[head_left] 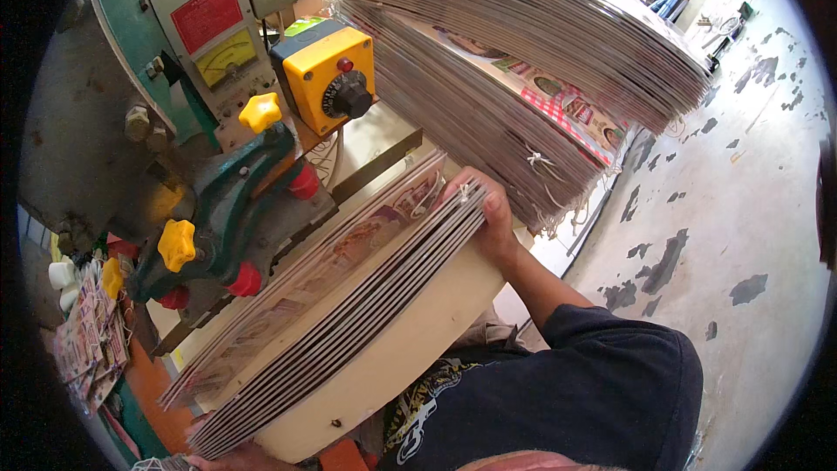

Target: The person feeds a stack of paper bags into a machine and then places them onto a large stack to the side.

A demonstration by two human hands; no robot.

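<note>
A thick bundle of flat printed cardboard sheets [349,296] lies slanted across a cream work table [410,358], against a green machine [222,192]. My right hand [488,209] grips the bundle's far end, fingers wrapped over its edges. My left hand [231,456] holds the near end at the bottom of the view, mostly hidden under the sheets. A taller stack of the same printed sheets [506,78], tied with white string, stands beyond my right hand.
On the machine are yellow knobs [177,244], red knobs [246,280], and a yellow control box with a black dial [331,74]. Small printed pieces [87,340] pile at the left. Grey concrete floor with dark patches [724,209] spreads to the right.
</note>
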